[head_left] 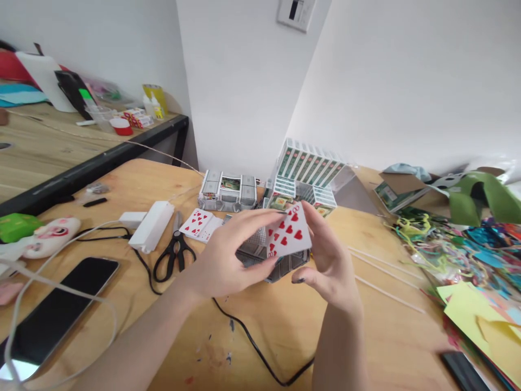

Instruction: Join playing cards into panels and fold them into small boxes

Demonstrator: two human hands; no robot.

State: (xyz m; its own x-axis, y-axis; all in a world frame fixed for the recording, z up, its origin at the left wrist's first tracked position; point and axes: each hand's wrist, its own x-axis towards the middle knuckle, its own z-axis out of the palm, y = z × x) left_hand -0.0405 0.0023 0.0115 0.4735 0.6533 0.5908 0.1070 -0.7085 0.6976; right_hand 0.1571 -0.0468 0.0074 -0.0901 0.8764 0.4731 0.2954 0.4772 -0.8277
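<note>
An eight of hearts playing card (290,234) is tilted face up in front of me. My left hand (234,252) pinches it at its left side, fingers along the top edge and thumb at the lower corner. At the card's right edge, my right hand (331,255) touches it with its fingers, while the thumb stands apart below. Beneath the card is a grey structure of patterned cards (280,267), partly hidden by my hands. A pile of playing cards (199,224) lies face up to the left, beside black-handled scissors (176,250).
Card-built grey blocks (228,190) and a stack of green-and-white card boxes (309,163) stand at the back. A white power adapter (152,225), a phone (61,309) and cables lie left. White sticks (386,288), yellow paper (472,315) and colourful craft scraps (451,244) lie right.
</note>
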